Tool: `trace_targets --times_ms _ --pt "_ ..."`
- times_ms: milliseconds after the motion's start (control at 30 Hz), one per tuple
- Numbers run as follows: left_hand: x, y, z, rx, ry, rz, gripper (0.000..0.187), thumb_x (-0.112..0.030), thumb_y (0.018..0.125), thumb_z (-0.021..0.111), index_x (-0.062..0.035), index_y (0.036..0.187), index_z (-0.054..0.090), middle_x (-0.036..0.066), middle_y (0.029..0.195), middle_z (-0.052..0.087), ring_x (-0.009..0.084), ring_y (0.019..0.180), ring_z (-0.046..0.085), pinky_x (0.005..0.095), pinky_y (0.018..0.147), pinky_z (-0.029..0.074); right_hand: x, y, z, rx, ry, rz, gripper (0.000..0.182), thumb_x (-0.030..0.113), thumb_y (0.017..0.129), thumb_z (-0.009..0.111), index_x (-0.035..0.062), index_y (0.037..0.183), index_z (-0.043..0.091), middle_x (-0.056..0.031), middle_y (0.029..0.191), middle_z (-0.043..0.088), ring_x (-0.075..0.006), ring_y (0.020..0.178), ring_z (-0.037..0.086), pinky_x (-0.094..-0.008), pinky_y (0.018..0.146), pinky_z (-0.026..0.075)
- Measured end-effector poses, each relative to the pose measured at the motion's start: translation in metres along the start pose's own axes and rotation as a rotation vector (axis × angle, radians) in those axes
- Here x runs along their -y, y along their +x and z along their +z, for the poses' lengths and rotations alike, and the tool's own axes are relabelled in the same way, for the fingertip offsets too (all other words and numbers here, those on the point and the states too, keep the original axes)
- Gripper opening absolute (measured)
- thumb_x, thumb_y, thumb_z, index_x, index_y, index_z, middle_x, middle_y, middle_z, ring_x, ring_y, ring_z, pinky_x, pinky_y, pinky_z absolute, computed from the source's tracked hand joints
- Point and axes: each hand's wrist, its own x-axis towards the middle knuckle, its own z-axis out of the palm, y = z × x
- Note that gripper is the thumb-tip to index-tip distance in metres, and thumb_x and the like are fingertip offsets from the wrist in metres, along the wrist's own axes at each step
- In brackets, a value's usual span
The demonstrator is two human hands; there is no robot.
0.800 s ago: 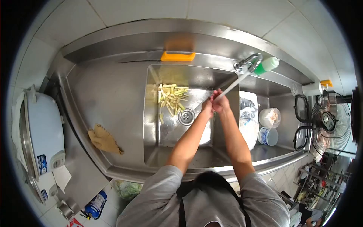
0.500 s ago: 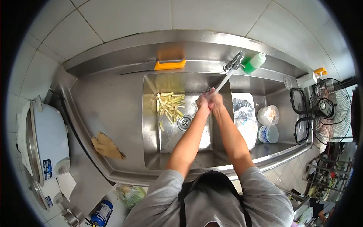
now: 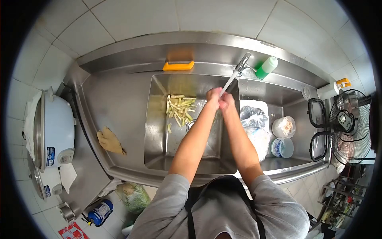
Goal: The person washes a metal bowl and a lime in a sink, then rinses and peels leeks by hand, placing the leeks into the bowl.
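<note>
Water runs from the faucet [image 3: 242, 63] onto both hands, held close together above the right part of the sink basin [image 3: 159, 139]. My left hand [image 3: 214, 95] has its fingers blurred under the stream. Beside it, touching or nearly so, is my right hand [image 3: 226, 101], also wet and blurred. Whether anything is between the hands cannot be made out. Cut pale green vegetable strips [image 3: 181, 108] lie at the basin's upper left, near the drain [image 3: 190, 126], which my left forearm partly covers.
An orange-handled tool [image 3: 178, 66] and a green soap bottle [image 3: 266, 67] stand along the back ledge. A brown cloth [image 3: 110, 141] lies on the left counter. The right basin holds plastic bags [image 3: 254, 125] and tubs [image 3: 282, 147]. A fan [image 3: 346, 119] is at the far right.
The camera view has shifted slightly. Both hands have moved a little up and left in the basin, still under the water, and my left forearm now covers part of the drain.
</note>
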Motion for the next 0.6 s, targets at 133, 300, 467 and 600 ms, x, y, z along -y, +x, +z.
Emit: trace_targets --times_ms 133,300,467,600 --pt "-0.008 -0.002 0.042 0.215 0.035 0.067 0.012 -0.010 0.081 0.047 -0.0058 0.090 0.053 0.003 0.076 0.053 0.0133 0.063 0.049 0.0279 0.052 0.042 0.074 0.010 0.054 -0.104 -0.036 -0.366 0.018 0.009 0.080 0.034 0.0000 0.083 0.049 -0.0102 0.075 0.053 -0.0206 0.068 0.051 -0.0308 0.061 0.044" --pt "0.013 -0.027 0.011 0.147 0.468 0.077 0.019 -0.014 0.084 0.048 -0.0028 0.098 0.055 0.009 0.084 0.060 0.0160 0.072 0.059 0.0264 0.063 0.049 0.122 0.020 0.070 -0.203 -0.136 -0.659 0.015 0.015 0.076 0.035 0.0060 0.075 0.047 -0.0056 0.075 0.049 -0.0184 0.071 0.048 -0.0368 0.062 0.041" --pt "0.042 -0.034 -0.057 0.220 0.700 0.026 0.019 -0.010 0.080 0.053 0.0063 0.089 0.055 0.012 0.084 0.061 0.0177 0.075 0.060 0.0260 0.069 0.047 0.117 0.053 0.072 -0.454 -0.492 -0.795 0.037 0.027 0.084 0.031 -0.0011 0.104 0.044 -0.0187 0.102 0.051 -0.0290 0.094 0.047 -0.0368 0.084 0.034" --pt "0.021 -0.056 -0.040 0.225 0.775 0.019 0.042 -0.035 0.081 0.049 0.0004 0.103 0.051 0.009 0.094 0.059 0.0188 0.087 0.056 0.0356 0.081 0.040 0.118 0.080 0.081 -0.325 -0.700 -0.901 0.043 0.033 0.086 0.028 0.0010 0.112 0.043 -0.0173 0.108 0.050 -0.0271 0.100 0.046 -0.0365 0.085 0.034"
